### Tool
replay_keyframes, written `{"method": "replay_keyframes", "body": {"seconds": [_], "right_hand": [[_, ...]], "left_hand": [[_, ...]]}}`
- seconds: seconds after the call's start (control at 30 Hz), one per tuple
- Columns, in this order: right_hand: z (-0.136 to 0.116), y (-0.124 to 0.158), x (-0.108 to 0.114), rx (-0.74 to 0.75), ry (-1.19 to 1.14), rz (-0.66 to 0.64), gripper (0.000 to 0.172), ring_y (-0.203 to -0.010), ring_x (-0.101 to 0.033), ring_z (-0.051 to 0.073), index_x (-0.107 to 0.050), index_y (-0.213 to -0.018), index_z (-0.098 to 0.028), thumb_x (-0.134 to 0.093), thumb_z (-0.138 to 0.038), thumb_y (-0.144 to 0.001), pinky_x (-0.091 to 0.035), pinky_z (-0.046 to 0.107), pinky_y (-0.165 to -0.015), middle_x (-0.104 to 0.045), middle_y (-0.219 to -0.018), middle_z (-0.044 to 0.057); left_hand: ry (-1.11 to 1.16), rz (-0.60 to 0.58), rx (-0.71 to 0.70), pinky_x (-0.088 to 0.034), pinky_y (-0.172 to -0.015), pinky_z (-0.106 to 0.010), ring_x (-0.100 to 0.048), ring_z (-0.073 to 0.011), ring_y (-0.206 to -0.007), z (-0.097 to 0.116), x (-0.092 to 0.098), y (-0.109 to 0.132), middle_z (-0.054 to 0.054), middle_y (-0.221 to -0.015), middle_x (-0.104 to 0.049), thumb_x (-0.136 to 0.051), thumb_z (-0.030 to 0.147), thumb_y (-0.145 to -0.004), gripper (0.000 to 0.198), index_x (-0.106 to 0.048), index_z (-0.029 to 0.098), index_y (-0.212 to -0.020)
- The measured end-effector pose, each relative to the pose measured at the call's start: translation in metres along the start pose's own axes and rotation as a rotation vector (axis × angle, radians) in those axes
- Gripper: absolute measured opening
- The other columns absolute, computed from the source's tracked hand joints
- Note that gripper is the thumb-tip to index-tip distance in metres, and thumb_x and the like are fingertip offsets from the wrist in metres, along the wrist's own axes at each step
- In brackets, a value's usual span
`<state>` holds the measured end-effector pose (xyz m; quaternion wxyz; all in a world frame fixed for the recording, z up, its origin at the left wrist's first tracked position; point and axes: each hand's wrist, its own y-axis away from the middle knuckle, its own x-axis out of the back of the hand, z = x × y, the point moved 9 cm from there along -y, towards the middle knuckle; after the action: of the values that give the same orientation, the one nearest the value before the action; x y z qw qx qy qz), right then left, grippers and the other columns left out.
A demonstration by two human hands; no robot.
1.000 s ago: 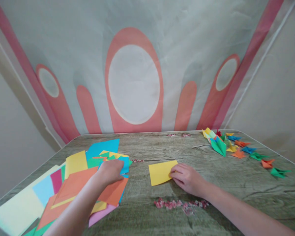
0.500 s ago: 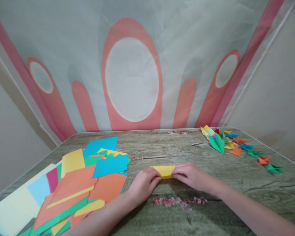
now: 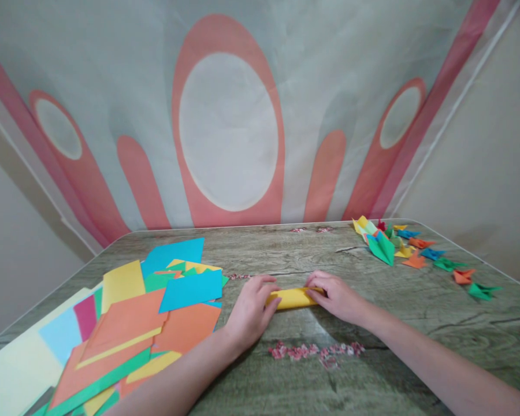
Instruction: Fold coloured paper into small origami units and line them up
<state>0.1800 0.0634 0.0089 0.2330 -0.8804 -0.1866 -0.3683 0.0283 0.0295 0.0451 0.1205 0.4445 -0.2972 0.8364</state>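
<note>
Paper [image 3: 293, 299], yellow and bent, in the pinch of left hand [image 3: 250, 311] and right hand [image 3: 338, 298]

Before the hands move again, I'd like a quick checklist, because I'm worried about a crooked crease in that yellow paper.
1. Left hand on the left end of the yellow paper: ok.
2. Right hand on its right end: ok.
3. Paper pressed flat: not ok, it looks rounded.
4. Edges lined up: cannot tell at this angle.
5. Loose sheets apart from the yellow paper: ok, off to its left.
6. Folded pieces clear of the right hand: ok, farther right.
</note>
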Motion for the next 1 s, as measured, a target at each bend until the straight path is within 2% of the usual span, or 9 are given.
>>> {"method": "replay_keyframes", "body": {"seconds": [0.07, 0.17, 0.3, 0.4, 0.53, 0.7, 1.0], "right_hand": [[0.001, 0.000, 0.001, -0.004, 0.002, 0.011, 0.011, -0.078, -0.055, 0.015, -0.060, -0.079, -0.018, -0.049, -0.020, -0.083, -0.043, 0.027, -0.071, -0.058, -0.083, 0.004], [-0.001, 0.001, 0.002, 0.003, 0.002, 0.027, 0.009, -0.078, -0.055, 0.016, -0.059, -0.080, -0.018, -0.050, -0.017, -0.082, -0.043, 0.028, -0.071, -0.058, -0.083, 0.004], [-0.002, 0.000, 0.004, 0.012, 0.007, 0.046, 0.010, -0.076, -0.054, 0.015, -0.058, -0.079, -0.018, -0.050, -0.012, -0.078, -0.043, 0.027, -0.070, -0.058, -0.082, 0.003], [-0.002, 0.000, 0.004, 0.011, 0.012, 0.056, 0.010, -0.075, -0.054, 0.015, -0.058, -0.078, -0.018, -0.050, -0.011, -0.077, -0.042, 0.027, -0.069, -0.058, -0.081, 0.003], [-0.004, 0.000, 0.004, 0.006, 0.016, 0.055, 0.009, -0.075, -0.054, 0.015, -0.057, -0.078, -0.018, -0.050, -0.013, -0.079, -0.042, 0.026, -0.069, -0.057, -0.081, 0.003], [-0.004, 0.000, 0.003, -0.006, 0.027, 0.058, 0.007, -0.077, -0.053, 0.015, -0.056, -0.080, -0.018, -0.051, -0.013, -0.078, -0.043, 0.027, -0.070, -0.056, -0.081, 0.003], [-0.004, 0.003, -0.001, 0.042, 0.084, 0.056, 0.011, -0.085, -0.053, 0.018, -0.060, -0.087, -0.020, -0.051, -0.017, -0.081, -0.043, 0.032, -0.078, -0.056, -0.089, 0.005]], "left_hand": [[-0.121, -0.054, -0.121, -0.032, -0.100, -0.040, -0.042, -0.0205, -0.117, 0.025, -0.003, 0.006, -0.006, -0.119, -0.054, -0.041, 0.026, -0.088, 0.024, -0.057, 0.021, -0.106], [-0.218, -0.238, -0.217, -0.024, -0.106, -0.040, -0.037, -0.0193, -0.123, 0.051, -0.021, 0.017, -0.004, -0.128, -0.049, -0.035, 0.035, -0.091, 0.033, -0.050, 0.023, -0.119], [-0.300, -0.377, -0.222, -0.016, -0.109, -0.038, -0.019, -0.0214, -0.134, 0.056, -0.041, 0.025, -0.007, -0.144, -0.028, -0.026, 0.056, -0.087, 0.064, -0.026, 0.016, -0.137], [-0.334, -0.443, -0.203, -0.013, -0.110, -0.039, -0.013, -0.0218, -0.135, 0.050, -0.052, 0.025, -0.008, -0.146, -0.020, -0.021, 0.062, -0.085, 0.072, -0.021, 0.015, -0.139], [-0.332, -0.480, -0.160, -0.012, -0.110, -0.042, -0.009, -0.0237, -0.136, 0.047, -0.059, 0.023, -0.009, -0.147, -0.016, -0.017, 0.064, -0.084, 0.076, -0.021, 0.013, -0.140], [-0.331, -0.469, -0.093, -0.012, -0.109, -0.043, -0.007, -0.0245, -0.136, 0.046, -0.064, 0.024, -0.009, -0.147, -0.017, -0.016, 0.060, -0.086, 0.072, -0.019, 0.014, -0.140], [-0.300, -0.446, -0.088, -0.014, -0.109, -0.044, -0.012, -0.0253, -0.135, 0.044, -0.063, 0.027, -0.009, -0.146, -0.021, -0.020, 0.057, -0.087, 0.068, -0.021, 0.015, -0.140]]}}
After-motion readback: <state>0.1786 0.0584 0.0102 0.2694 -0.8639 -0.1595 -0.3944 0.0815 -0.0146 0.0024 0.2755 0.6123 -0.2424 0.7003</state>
